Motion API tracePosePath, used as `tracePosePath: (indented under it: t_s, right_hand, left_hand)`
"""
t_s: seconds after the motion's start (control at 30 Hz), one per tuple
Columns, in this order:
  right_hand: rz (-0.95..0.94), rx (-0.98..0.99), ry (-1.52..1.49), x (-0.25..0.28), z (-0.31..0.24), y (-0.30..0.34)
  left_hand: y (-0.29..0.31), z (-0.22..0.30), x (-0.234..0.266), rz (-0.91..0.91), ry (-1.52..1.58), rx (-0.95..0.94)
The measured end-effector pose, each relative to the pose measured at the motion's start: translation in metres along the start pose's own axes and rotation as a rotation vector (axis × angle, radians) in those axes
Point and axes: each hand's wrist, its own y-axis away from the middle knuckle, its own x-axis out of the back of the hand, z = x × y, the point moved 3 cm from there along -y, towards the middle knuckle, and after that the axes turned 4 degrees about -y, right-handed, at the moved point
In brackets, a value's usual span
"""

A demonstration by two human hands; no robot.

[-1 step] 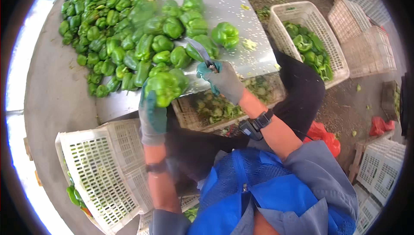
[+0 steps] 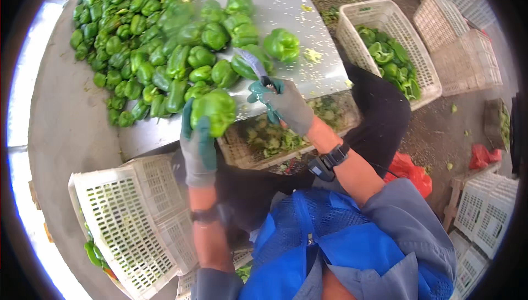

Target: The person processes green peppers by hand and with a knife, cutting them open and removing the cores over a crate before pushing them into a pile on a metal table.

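Observation:
My left hand (image 2: 199, 154), in a grey glove with green-coated fingers, is closed around a large green bell pepper (image 2: 215, 110) at the table's near edge. In a matching glove, my right hand (image 2: 287, 103) grips a knife with a curved blade (image 2: 252, 62). The blade points up and left, over peppers on the metal table and apart from the held one. Close beyond my hands lie more bell peppers (image 2: 224, 73), and a single large pepper (image 2: 281, 45) sits to the right of them.
A big pile of green peppers (image 2: 118, 25) covers the far left of the metal table (image 2: 322, 52). Below its edge stands a crate of trimmings (image 2: 245, 160). At right, a white crate (image 2: 432, 69) holds peppers. An empty-looking crate (image 2: 118, 217) leans at left; red plastic bags (image 2: 408, 171) lie right.
The held pepper has shifted slightly right, and my left hand has turned a little around it. The whole view has moved slightly; my right hand still holds the knife.

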Motion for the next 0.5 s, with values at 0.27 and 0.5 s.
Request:
tracePosePath:
  t_s: [0.27,0.5]
  right_hand:
    - [0.356,0.240,0.464,0.068,0.012,0.040]
    - [0.278,0.055,0.499,0.095,0.038,0.064]
  left_hand:
    - [-0.012,-0.062,-0.124,-0.039,-1.118,-0.609]
    - [-0.007,-0.117,-0.139,-0.093,-0.702,-0.365]
